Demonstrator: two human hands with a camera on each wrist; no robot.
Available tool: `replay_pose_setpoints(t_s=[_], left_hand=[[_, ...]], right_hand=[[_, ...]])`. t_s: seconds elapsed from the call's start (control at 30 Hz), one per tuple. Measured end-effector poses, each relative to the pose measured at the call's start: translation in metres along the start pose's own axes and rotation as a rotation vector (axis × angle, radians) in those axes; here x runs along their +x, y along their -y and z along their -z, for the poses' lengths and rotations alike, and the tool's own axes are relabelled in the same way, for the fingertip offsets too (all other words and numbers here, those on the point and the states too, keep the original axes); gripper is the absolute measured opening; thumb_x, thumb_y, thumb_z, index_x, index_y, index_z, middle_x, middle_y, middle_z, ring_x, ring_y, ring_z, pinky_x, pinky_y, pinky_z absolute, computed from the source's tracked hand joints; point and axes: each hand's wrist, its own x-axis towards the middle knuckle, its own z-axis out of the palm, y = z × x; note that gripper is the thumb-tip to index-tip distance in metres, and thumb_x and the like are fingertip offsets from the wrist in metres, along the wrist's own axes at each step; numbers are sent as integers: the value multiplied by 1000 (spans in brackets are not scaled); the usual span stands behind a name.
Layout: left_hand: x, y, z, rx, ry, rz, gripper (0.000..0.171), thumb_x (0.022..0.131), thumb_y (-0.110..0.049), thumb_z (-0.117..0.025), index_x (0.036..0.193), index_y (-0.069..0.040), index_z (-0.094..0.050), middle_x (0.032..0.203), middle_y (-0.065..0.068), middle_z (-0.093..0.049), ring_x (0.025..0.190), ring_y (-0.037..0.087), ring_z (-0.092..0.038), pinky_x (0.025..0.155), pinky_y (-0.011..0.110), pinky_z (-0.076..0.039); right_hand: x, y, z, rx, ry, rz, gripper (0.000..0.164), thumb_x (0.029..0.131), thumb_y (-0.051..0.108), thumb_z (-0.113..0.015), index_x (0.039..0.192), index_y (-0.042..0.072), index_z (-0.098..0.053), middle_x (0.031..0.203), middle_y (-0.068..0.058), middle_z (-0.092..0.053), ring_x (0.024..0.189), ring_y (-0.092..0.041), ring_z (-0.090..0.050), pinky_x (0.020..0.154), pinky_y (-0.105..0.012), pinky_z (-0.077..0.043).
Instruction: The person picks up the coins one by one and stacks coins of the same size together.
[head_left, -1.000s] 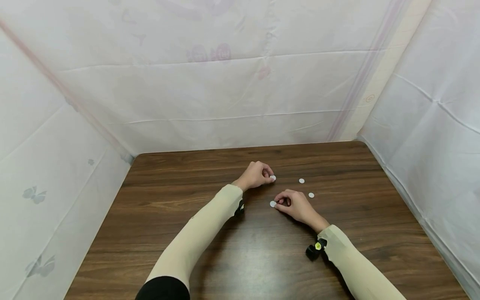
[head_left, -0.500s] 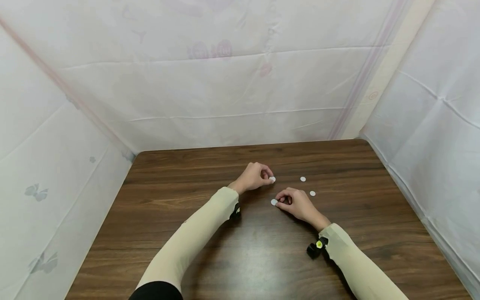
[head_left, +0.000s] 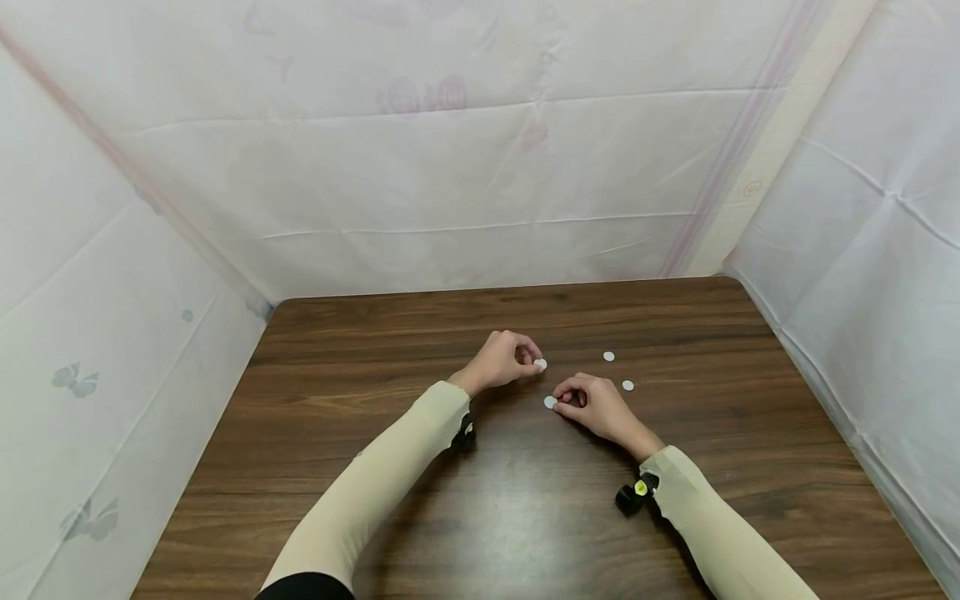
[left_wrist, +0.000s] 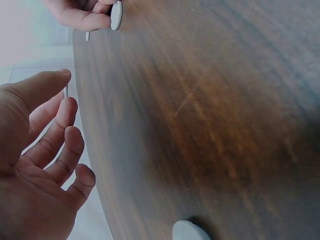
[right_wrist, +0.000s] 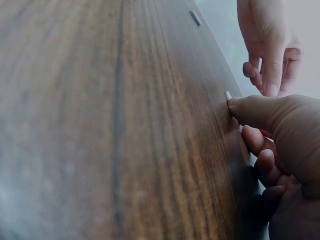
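Note:
In the head view my left hand (head_left: 501, 362) pinches a small white disc (head_left: 541, 365) between thumb and finger. Only a thin edge of that disc (left_wrist: 66, 91) shows in the left wrist view. My right hand (head_left: 602, 408), nearer to me, has thumb and fingertip on another white disc (head_left: 551, 402) at the tabletop. That disc (right_wrist: 228, 95) sits at the thumb tip in the right wrist view. Another white disc (left_wrist: 190, 232) lies near the left wrist; the right wrist view shows such a disc (right_wrist: 195, 18) too. The head view hides it.
Two more white discs, a farther one (head_left: 608, 356) and a nearer one (head_left: 627, 385), lie beyond my right hand. The brown wooden table (head_left: 360, 350) meets a white sheet (head_left: 375, 192) at its back and more sheeting along both sides.
My left hand has drawn slightly left and toward me with its disc. The right hand and its disc stay nearly in place; the whole view has shifted a little.

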Motion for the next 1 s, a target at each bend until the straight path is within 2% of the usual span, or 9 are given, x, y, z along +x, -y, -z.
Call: replay_pose_setpoints(t_s=[0.33,0.63,1.0], left_hand=[[-11,-2,-2,-20,10,-15,9,91,-20,-80,95,-12,-76,73,-5,-66,56,8,-56,59,22,-45],[-20,-5,-5,-31,25,-23,8,91,-19,-81,94,-13,-76,73,-6,-65,62,12,-58,58,21,-43],[-29,-4,-10,1,33,-32,9,90,-20,-82,93,-13,-76,73,-9,-65,62,7,-55,60,21,-43]], right_hand=[[-1,0,0,-1,-6,4,9,88,16,-83,94,17,-77,84,10,-63,66,-8,-50,61,-26,-44],[-1,1,0,2,-5,0,9,88,15,-83,94,17,-77,84,10,-63,66,-8,-50,60,-26,-43],[-1,2,1,2,2,-3,9,88,15,-83,94,17,-77,83,9,-63,66,-8,-50,60,-26,-44]])
